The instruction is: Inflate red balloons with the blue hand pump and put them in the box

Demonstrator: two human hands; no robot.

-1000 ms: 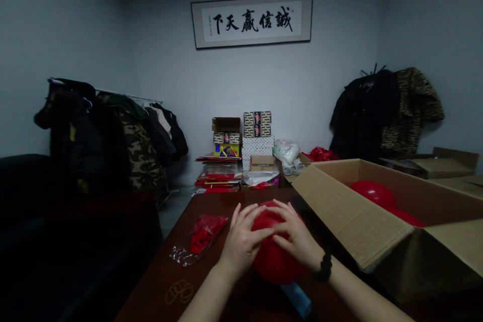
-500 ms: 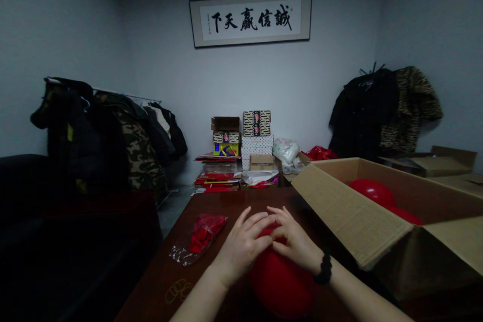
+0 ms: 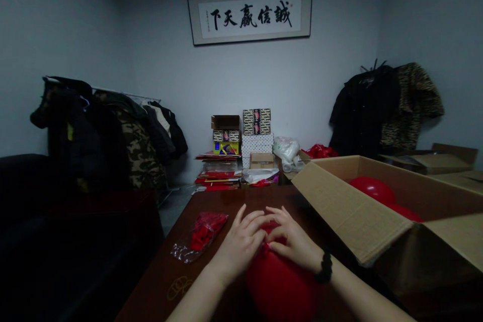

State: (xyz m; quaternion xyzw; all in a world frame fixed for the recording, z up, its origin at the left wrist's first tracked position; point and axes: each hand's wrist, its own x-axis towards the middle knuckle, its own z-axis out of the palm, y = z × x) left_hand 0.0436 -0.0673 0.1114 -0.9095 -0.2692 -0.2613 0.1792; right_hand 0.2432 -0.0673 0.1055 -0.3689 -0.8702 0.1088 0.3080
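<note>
An inflated red balloon [image 3: 281,284] rests at the near part of the dark wooden table, its neck pointing up and away from me. My left hand [image 3: 245,241] is closed at the neck, thumb and index finger pinching there while the other fingers stay raised. My right hand [image 3: 292,239], with a black band on the wrist, pinches the same neck from the other side. The fingertips of both hands nearly meet and partly cover the neck. Left of my hands lies a clear plastic bag [image 3: 202,234] holding red balloons.
An open cardboard box [image 3: 350,211] with red balloons [image 3: 372,189] inside stands to the right. Several thin yellowish rubber bands [image 3: 179,287] lie at the table's left. Stacked boxes [image 3: 256,146] stand beyond the far edge. Coats hang on both sides.
My thumbs and index fingers have shifted slightly, and the balloon's neck shows more between them. The camera view has moved a little. Both hands stay at the neck.
</note>
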